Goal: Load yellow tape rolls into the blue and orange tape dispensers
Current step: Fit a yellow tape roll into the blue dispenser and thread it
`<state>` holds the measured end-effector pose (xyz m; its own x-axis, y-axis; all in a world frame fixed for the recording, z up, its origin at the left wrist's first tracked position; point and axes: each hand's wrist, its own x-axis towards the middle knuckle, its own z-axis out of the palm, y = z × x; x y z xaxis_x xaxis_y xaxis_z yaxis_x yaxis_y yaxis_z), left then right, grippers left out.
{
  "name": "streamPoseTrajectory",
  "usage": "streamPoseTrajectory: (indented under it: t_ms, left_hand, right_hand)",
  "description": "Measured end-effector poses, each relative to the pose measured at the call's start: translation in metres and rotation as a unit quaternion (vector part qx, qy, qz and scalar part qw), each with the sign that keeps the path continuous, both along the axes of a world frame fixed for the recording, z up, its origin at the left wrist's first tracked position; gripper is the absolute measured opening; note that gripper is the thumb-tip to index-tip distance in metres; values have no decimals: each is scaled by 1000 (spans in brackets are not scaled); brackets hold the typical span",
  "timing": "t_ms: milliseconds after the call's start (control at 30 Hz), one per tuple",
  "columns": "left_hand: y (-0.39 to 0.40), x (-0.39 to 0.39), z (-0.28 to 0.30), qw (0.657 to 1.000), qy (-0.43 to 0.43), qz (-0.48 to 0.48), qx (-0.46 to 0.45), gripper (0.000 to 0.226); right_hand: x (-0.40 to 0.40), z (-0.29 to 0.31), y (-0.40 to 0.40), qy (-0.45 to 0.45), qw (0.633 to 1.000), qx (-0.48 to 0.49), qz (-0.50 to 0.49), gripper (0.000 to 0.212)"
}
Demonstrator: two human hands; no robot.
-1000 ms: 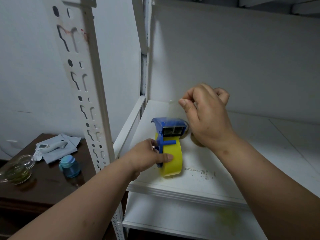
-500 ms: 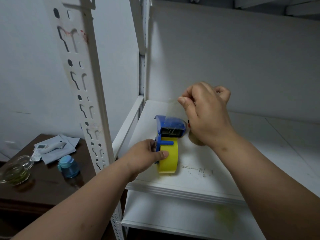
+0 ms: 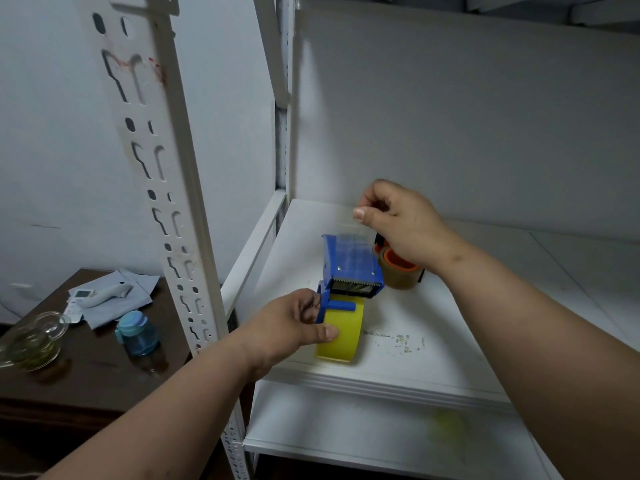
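Left hand [image 3: 291, 327] grip clamps blue dispenser [image 3: 349, 268]; right hand [image 3: 403, 221] grip, raised, pinches tape end [image 3: 349, 233].

My left hand [image 3: 291, 327] grips the blue dispenser [image 3: 349, 268] and its yellow roll [image 3: 341, 336] — my right hand [image 3: 398, 220] pinches the clear tape end.

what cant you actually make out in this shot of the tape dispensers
- Orange dispenser, head view: mostly hidden behind the right hand; whether its roll is seated is unclear.
- Tape strip pinched by the right hand: clear and blurred, edges hard to trace.
- Blue dispenser: its handle side is covered by the left hand.
- Yellow smear on the lower shelf: too blurred to identify.
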<state>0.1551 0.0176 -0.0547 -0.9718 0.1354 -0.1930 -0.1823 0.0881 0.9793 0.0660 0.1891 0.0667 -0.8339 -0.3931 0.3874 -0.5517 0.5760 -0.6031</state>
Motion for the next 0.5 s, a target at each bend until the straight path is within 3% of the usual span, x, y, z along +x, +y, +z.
streamPoseTrajectory:
  t_ms: [200, 500]
  left_hand:
    - [-3, 3, -4, 1000, 6, -27, 16, 39]
    - [-5, 5, -4, 999, 1, -34, -4, 41]
  right_hand:
    - [-6, -29, -1, -131, 990, -44, 37, 18]
    - [-8, -38, -2, -180, 980, -76, 25, 12]
